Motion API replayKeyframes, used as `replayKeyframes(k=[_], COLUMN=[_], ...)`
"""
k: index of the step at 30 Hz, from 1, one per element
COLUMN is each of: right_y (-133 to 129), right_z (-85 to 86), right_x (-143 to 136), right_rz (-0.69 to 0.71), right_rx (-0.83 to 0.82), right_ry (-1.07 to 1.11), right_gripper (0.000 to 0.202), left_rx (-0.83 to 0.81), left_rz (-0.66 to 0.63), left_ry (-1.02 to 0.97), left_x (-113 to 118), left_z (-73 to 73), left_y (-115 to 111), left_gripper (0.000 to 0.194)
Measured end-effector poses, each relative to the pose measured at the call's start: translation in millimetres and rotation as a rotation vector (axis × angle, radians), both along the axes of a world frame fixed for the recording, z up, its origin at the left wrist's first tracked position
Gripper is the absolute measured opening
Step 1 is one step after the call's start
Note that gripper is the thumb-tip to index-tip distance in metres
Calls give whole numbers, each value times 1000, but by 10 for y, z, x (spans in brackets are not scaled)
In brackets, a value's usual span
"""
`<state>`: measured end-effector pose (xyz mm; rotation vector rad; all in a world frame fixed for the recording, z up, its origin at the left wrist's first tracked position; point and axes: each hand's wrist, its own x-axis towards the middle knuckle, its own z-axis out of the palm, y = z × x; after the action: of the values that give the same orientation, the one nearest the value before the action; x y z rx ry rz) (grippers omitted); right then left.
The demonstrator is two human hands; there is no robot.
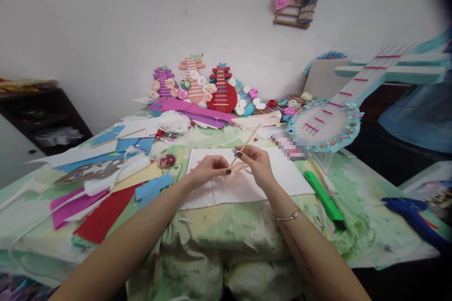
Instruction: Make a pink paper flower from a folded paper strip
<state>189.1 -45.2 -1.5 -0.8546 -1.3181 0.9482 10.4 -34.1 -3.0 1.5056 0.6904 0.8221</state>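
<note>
Both my hands meet above a white sheet (278, 169) on the table. My left hand (213, 169) is closed in a pinch on the lower end of a thin wooden stick (250, 138), which slants up to the right. My right hand (259, 165) is closed beside the stick. A small pointed metal tool (235, 151) pokes out at its fingertips; its kind is not clear. Below the fingers shows a pale pink, curled piece (240, 168), partly hidden by the hands. Small pink marks or bits (193, 167) lie on the sheet's left part.
Right of the sheet lies a green box cutter (325, 200), with a blue-handled tool (411, 214) farther right. Coloured paper and felt pieces (106, 211) and a white cord (120, 169) cover the left. Behind stand decorated toy lutes (221, 96) and a larger light-blue one (323, 124).
</note>
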Motion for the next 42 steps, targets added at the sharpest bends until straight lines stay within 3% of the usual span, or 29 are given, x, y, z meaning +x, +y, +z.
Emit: replayKeyframes(k=[24, 42], right_y=[-31, -41], right_z=[50, 35], right_x=[-18, -10], right_rz=[19, 54], right_rx=[-8, 9], right_ry=[15, -9], right_gripper=[28, 26], left_rx=[44, 33], left_rz=[151, 142], left_ry=[102, 117], left_x=[-18, -41], left_z=[-5, -27], left_y=[19, 47], left_gripper=[28, 27])
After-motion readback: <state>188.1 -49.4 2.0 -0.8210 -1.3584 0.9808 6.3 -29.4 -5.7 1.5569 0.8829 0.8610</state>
